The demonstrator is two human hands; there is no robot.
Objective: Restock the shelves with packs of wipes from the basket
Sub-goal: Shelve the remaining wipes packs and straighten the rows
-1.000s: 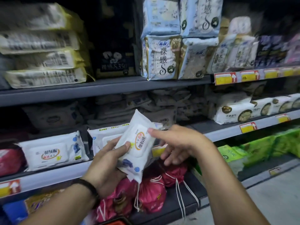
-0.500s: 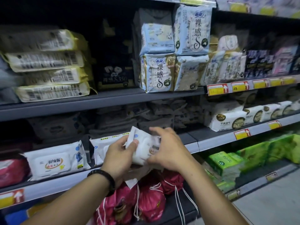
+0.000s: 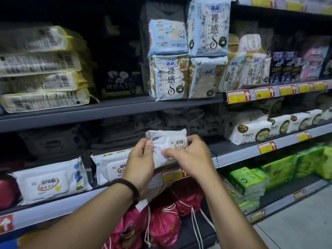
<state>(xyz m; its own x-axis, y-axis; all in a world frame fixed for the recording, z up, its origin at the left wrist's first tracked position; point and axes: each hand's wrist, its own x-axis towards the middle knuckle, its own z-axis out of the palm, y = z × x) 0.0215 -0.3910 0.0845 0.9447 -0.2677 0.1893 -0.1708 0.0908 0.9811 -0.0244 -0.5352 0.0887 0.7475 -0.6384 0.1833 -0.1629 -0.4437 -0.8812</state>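
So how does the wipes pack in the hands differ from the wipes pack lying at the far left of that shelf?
The held pack is lifted and tilted, gripped by the left hand and the right hand; the far-left pack lies on the shelf, untouched. Hands partly cover the held pack; the far-left pack's front shows fully. Both are white with matching labels.

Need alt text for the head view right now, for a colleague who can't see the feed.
Both bare hands, left hand and right hand, hold a white soft plastic pack of wipes at the middle grey metal shelf, over a matching flat white pack. Another matching pack lies further left; red drawstring bags sit below.
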